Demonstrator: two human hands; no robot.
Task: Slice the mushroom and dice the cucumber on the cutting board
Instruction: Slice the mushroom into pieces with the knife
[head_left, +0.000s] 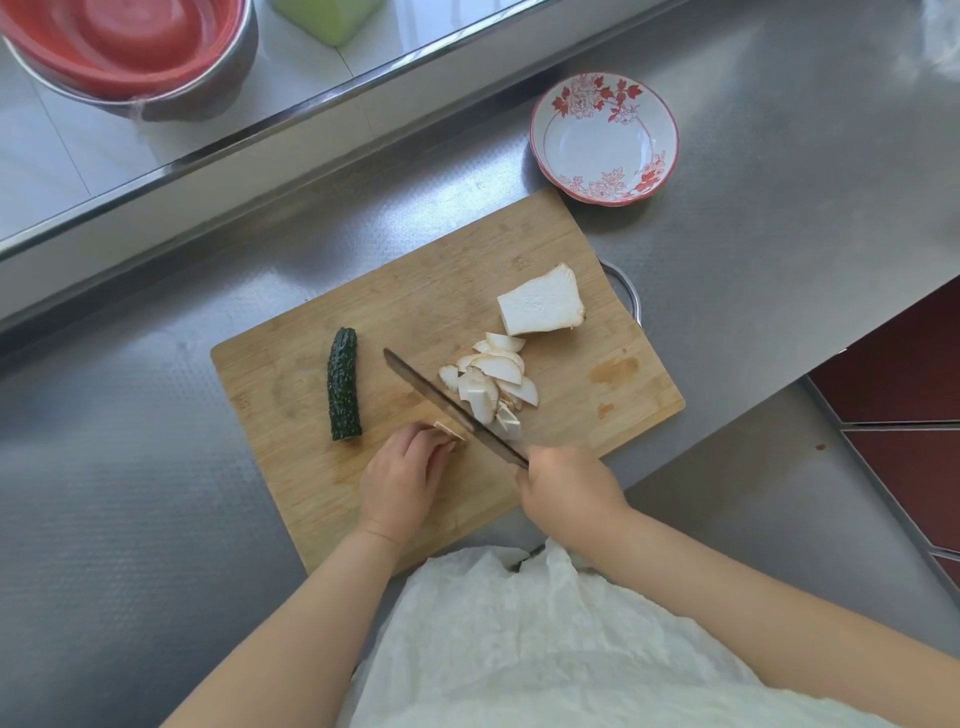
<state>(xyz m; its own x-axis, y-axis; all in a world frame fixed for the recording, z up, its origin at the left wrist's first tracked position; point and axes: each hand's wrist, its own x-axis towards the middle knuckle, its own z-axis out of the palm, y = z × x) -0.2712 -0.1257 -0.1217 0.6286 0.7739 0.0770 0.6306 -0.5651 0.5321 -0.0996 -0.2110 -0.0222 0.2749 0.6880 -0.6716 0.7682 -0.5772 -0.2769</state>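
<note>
Here, bumpy cucumber (344, 383) beside pale, curved mushroom slices (493, 382).

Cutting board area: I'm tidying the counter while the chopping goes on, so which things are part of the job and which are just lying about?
In use: cutting board; knife in the right hand; mushroom piece under the left hand; mushroom slices; uncut mushroom chunk; cucumber.

Lying about: floral bowl; red basin; green block.
</note>
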